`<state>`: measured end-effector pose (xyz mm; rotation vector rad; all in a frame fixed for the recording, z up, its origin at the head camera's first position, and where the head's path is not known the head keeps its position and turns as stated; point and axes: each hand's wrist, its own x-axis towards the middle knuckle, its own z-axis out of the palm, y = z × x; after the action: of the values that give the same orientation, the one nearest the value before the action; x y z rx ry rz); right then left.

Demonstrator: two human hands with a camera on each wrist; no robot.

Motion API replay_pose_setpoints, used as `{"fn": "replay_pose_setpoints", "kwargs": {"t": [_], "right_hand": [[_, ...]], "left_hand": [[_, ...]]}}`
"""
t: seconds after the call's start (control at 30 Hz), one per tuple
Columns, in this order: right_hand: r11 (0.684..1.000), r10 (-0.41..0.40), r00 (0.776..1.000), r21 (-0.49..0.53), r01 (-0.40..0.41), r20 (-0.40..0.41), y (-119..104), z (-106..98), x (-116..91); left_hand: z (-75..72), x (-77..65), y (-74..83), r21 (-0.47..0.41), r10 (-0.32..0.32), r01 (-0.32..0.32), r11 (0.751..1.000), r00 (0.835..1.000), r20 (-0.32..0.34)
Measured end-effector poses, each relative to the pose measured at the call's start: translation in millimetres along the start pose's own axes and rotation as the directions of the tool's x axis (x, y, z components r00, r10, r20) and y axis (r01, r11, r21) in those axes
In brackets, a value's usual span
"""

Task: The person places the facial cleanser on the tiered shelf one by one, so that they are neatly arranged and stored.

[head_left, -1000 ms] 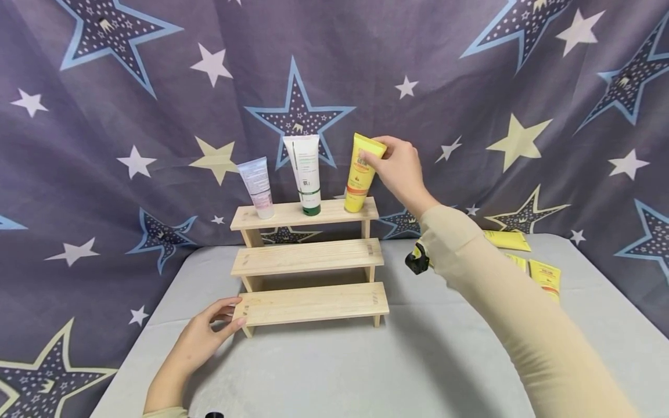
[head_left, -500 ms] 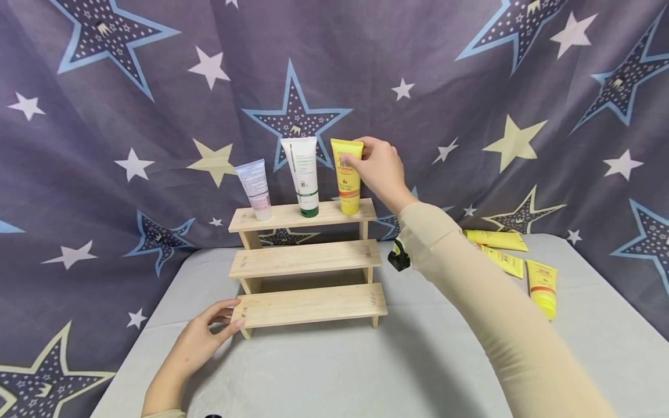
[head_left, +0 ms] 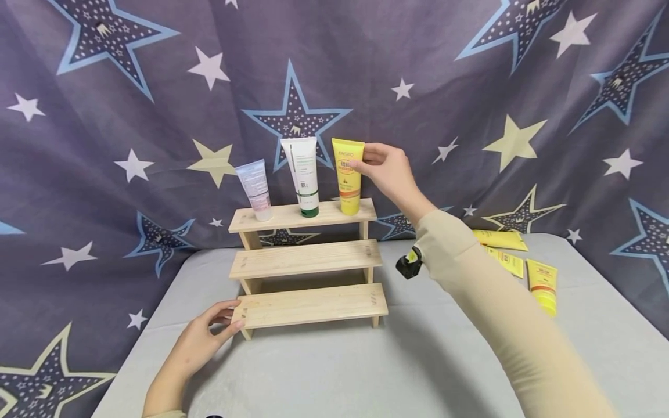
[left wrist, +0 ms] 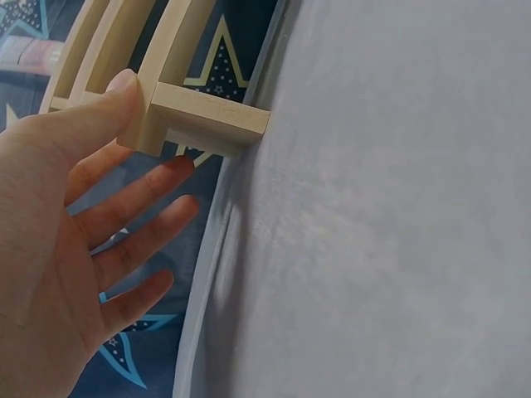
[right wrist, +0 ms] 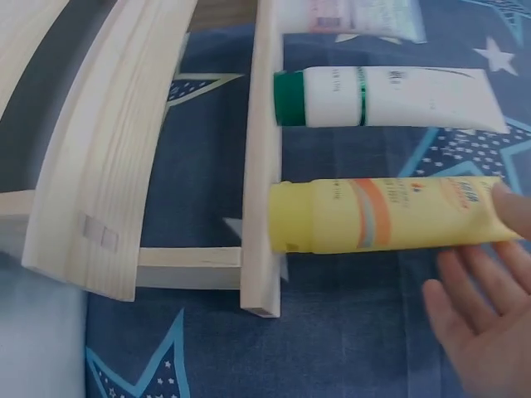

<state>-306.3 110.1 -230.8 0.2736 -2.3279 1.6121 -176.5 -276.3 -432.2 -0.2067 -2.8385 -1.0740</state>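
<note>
A yellow squeeze tube (head_left: pixel 348 183) stands upright, cap down, at the right end of the top step of a three-step wooden display stand (head_left: pixel 308 306). My right hand (head_left: pixel 389 170) is at the tube's upper right edge, thumb overlapping its face and the fingers loosely extended beside it. In the right wrist view the fingers (right wrist: pixel 465 298) lie spread just off the tube's side. Left of it stand a white tube (head_left: pixel 304 180) with a green cap and a smaller pale blue-pink tube (head_left: pixel 256 190). My left hand (head_left: pixel 201 337) holds the left end of the lowest step between thumb and index finger.
Several yellow tubes (head_left: pixel 542 283) lie on the grey-covered table (head_left: pixel 313 371) at the right. A dark curtain (head_left: pixel 172 116) with printed stars hangs close behind the stand. A black wrist device (head_left: pixel 409 264) hangs under the right sleeve.
The yellow tube has shifted left and gone from tilted to upright on the top step. The right hand has then drawn slightly right, its fingers coming out from behind the tube. The left hand stays.
</note>
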Motion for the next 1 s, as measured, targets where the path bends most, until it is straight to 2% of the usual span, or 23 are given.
{"fn": "replay_pose_setpoints", "kwargs": {"t": [0.13, 0.4, 0.53, 0.83, 1.0], "right_hand": [[1.000, -0.002, 1.000, 0.026, 0.001, 0.029, 1.0, -13.0, -8.7], [0.997, -0.073, 0.997, -0.009, 0.074, 0.039, 8.7, -38.9, -33.1], [0.998, -0.058, 0.997, -0.033, 0.059, 0.048, 14.3, -53.7, -45.7], [0.998, -0.004, 1.000, -0.064, 0.005, 0.016, 39.5, -86.9, -82.5], [0.998, -0.040, 0.999, -0.055, 0.039, -0.007, 60.6, -100.6, -107.4]], "left_hand": [[0.7, 0.6, 0.2, 0.014, 0.011, -0.011, 1.000, 1.000, -0.007], [0.3, -0.3, -0.7, 0.023, 0.019, -0.019, 1.000, 1.000, -0.007], [0.1, -0.1, 0.0, 0.021, 0.026, -0.026, 0.999, 1.000, -0.013], [0.5, 0.8, -0.2, 0.009, 0.030, -0.030, 1.000, 0.999, -0.014], [1.1, 0.8, -0.1, 0.004, 0.031, -0.031, 1.000, 0.999, -0.018]]}}
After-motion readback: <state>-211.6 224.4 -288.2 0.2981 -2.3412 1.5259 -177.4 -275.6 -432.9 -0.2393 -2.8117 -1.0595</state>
